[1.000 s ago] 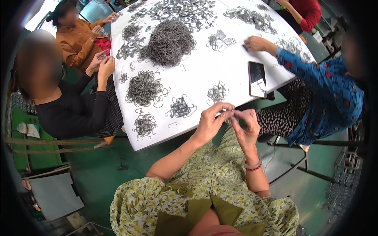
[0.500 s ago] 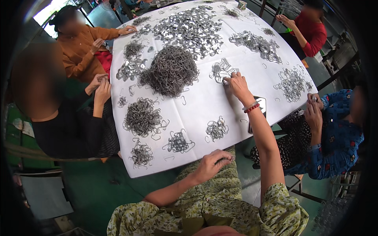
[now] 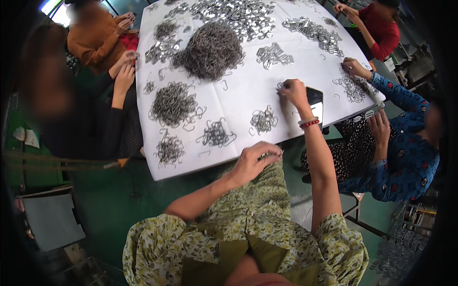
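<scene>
Right hand out over the white-covered bench (image 3: pixel 286 102), left held back at its near edge.

I see my right hand (image 3: pixel 292 91) pinching small grey wire hooks (image 3: pixel 281 86) on the sheet, beside a dark flat phone (image 3: pixel 316 97). My left hand (image 3: pixel 253 162) is clenched on a bundle of thin metal hooks (image 3: pixel 268 155), well nearer me; the right grip is closer to the loose pieces.

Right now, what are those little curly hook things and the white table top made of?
The curly hooks look like thin bent metal wire: dull grey with small glints, tangling into springy heaps. The bundle in the left hand looks the same. The right hand picks at loose ones. The white table cover seems to be paper or thin sheet, matte with fold creases; which one is hard to tell.
</scene>
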Demonstrator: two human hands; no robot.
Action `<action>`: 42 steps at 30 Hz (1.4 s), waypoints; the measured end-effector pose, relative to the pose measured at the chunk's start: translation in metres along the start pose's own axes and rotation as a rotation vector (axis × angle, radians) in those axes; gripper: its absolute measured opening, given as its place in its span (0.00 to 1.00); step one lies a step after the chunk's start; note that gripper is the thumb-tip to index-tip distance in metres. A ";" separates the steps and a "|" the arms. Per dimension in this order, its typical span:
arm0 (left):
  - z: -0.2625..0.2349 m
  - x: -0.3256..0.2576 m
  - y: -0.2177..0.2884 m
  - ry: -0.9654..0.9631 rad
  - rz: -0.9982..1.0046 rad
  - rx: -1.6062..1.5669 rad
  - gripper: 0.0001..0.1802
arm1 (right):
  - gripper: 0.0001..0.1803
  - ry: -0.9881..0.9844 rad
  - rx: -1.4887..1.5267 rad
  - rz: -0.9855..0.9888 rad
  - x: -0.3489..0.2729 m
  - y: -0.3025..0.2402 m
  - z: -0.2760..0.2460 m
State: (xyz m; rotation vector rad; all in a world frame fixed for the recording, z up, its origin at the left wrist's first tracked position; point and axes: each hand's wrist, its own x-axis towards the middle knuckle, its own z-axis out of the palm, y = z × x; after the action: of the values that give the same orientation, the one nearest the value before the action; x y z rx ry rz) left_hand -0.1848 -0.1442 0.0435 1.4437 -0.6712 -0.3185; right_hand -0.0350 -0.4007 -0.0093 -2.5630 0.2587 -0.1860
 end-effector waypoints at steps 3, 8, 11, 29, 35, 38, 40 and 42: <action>-0.005 0.002 0.008 0.023 0.056 0.060 0.06 | 0.15 0.049 0.525 -0.009 -0.057 -0.026 -0.016; -0.002 0.007 0.004 0.064 0.054 0.029 0.09 | 0.17 0.133 0.810 0.146 -0.186 -0.083 -0.061; 0.000 0.008 0.007 0.071 0.097 0.086 0.12 | 0.17 0.259 0.846 0.084 -0.222 -0.097 -0.065; -0.200 0.069 -0.056 0.416 0.101 1.091 0.07 | 0.16 0.324 0.911 0.011 -0.233 -0.117 -0.064; -0.266 0.080 -0.088 0.155 -0.024 1.616 0.05 | 0.16 0.322 0.928 -0.011 -0.232 -0.117 -0.064; -0.254 0.075 -0.091 0.218 0.052 1.576 0.03 | 0.15 0.312 0.940 -0.014 -0.233 -0.113 -0.060; -0.246 0.076 -0.085 0.273 0.053 1.520 0.04 | 0.15 0.306 0.945 -0.014 -0.235 -0.115 -0.060; -0.243 0.078 -0.081 0.286 0.019 1.481 0.04 | 0.15 0.303 0.943 -0.022 -0.235 -0.117 -0.060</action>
State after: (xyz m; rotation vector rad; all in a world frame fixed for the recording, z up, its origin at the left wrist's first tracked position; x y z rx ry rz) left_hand 0.0366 -0.0047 -0.0146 2.7911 -0.6778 0.5521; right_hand -0.2571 -0.2820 0.0855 -1.5961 0.1890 -0.5565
